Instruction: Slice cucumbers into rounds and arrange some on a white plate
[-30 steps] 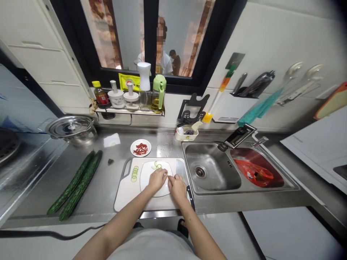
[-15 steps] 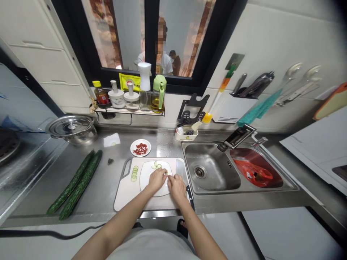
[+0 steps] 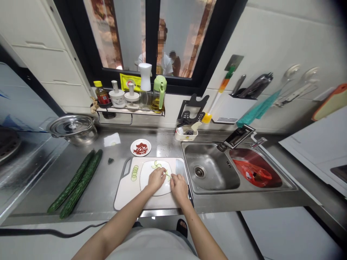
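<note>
Several thin, pale-green cucumber slices [image 3: 168,178] on your white, rounded-square plate [image 3: 145,178], lower centre, could shift if your left hand [image 3: 156,179] or right hand [image 3: 179,186] brushes them; whether either grips one is unclear.

Pale cucumber slices [image 3: 156,165] sit in two small groups on a white plate [image 3: 145,177].
Thin and green-rimmed, the slices form a curving cluster toward the plate's far edge, with more near its right edge; the smooth, round-cornered plate lies flat on a light cutting board [image 3: 126,196], partly hidden.
</note>
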A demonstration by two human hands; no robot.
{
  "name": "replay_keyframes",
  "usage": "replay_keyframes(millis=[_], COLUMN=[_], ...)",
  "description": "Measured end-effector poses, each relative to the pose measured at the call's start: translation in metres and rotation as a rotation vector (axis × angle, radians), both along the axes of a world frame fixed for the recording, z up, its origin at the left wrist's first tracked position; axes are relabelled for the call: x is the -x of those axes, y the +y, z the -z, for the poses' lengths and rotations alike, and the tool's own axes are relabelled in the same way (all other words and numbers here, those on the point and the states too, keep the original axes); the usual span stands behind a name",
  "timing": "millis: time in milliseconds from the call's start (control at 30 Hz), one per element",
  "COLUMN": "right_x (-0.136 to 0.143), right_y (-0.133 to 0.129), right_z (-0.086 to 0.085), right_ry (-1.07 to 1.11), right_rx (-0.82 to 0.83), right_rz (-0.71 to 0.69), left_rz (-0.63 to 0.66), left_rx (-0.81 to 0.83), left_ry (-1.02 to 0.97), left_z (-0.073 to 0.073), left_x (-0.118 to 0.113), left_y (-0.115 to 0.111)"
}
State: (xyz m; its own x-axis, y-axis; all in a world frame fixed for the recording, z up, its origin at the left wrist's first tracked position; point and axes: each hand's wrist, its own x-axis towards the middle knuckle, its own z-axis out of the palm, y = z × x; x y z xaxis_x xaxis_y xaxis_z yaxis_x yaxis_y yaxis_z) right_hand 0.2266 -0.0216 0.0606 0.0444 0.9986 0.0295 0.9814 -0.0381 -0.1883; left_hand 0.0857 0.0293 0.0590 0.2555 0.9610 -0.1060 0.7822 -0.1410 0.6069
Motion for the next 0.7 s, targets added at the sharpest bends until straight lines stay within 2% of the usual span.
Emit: replay_keyframes(millis=[167, 300, 500, 600, 700], right_x=[-0.001, 0.003, 0.006, 0.006, 0.003], right_y=[-0.003, -0.004, -0.003, -0.002, 0.000], right_z=[0.000, -0.001, -0.001, 0.000, 0.000], right_ry=[0.000, -0.014, -0.023, 0.012, 0.063], right_rx=[0.013, 0.043, 0.073, 0.050, -0.037], right_rz=[-0.023, -0.082, -0.070, -0.058, -0.041], left_rz=[0.087, 0.149, 0.185, 0.156, 0.030], left_rx=[-0.096, -0.105, -0.118, -0.098, -0.092], left_ry=[0.076, 0.136, 0.162, 0.114, -0.014], left_z=[0.002, 0.004, 0.003, 0.004, 0.006], left_x=[0.001, 0.001, 0.003, 0.002, 0.000], left_y=[-0.007, -0.012, -0.015, -0.015, -0.011])
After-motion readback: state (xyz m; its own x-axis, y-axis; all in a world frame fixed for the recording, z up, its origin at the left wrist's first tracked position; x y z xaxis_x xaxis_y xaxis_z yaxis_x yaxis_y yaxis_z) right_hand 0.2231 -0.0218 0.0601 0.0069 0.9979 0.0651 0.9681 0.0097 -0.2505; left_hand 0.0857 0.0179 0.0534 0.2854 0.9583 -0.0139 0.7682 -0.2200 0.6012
